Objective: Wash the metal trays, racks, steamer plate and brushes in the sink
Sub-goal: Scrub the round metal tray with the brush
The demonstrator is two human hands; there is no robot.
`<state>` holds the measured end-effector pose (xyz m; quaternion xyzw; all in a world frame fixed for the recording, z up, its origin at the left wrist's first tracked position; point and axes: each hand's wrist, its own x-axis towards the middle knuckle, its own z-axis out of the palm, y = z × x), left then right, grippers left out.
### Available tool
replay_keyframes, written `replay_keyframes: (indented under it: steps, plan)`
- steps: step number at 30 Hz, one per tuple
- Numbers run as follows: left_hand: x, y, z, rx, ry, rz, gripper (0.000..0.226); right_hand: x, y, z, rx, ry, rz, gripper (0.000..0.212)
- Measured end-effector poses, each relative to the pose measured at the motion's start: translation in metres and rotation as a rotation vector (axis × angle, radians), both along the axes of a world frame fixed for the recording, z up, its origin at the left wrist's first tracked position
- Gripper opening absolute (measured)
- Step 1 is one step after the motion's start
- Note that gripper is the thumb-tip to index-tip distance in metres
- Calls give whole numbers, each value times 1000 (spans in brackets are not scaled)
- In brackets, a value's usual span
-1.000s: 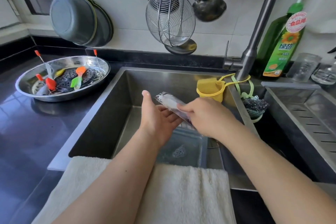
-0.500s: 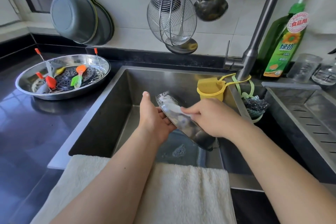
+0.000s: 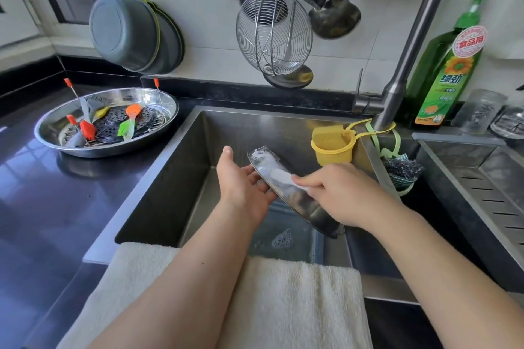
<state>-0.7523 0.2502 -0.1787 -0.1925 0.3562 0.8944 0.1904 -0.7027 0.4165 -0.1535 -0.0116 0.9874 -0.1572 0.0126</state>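
Observation:
Over the steel sink (image 3: pixel 175 178) my left hand (image 3: pixel 241 187) supports a small soapy metal tray (image 3: pixel 300 201) from underneath, tilted on edge, fingers behind it and thumb up. My right hand (image 3: pixel 343 193) pinches a white cloth (image 3: pixel 283 177) against the tray's inner face. On the black counter at the left sits a round metal tray (image 3: pixel 62 127) holding a perforated steamer plate (image 3: pixel 113 119), wire racks and orange, red and green silicone brushes (image 3: pixel 129 125).
A faucet (image 3: pixel 402 73) rises at the sink's right; a yellow sponge holder (image 3: pixel 331 147) and a scourer (image 3: pixel 402 170) hang by it. Green detergent bottle (image 3: pixel 448 65) behind. Drain rack (image 3: pixel 493 195) at right. Skimmer (image 3: pixel 273 34), ladles and pans (image 3: pixel 127 34) hang on the wall. White towel (image 3: pixel 297 300) drapes the front edge.
The tray has tipped to show more of its inner face, and my right hand with the cloth has slid back down along it toward me. My left hand stays under it.

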Motion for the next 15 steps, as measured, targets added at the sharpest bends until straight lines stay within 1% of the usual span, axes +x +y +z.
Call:
replay_keyframes:
  steps: [2, 6, 8, 10, 12, 14, 15]
  plan:
    - [4, 3, 3, -31, 19, 4, 70, -2, 1, 2, -2, -11, -17, 37]
    - [7, 10, 5, -59, 52, -43, 69, -18, -14, 2, 86, 145, -63, 44]
    - [6, 9, 5, -54, 36, -22, 70, -21, -17, 3, 71, 154, -54, 43]
    - [6, 5, 5, -39, 23, 18, 69, -16, -13, 5, 57, 103, -20, 40]
    - [6, 3, 6, -7, 13, 42, 66, -4, -5, 11, 44, 12, 9, 40]
    - [6, 3, 7, -2, 22, 51, 65, 10, 0, 18, 76, -90, 24, 40]
    - [6, 4, 7, -12, 32, 47, 65, 14, 0, 21, 103, -109, 15, 40]
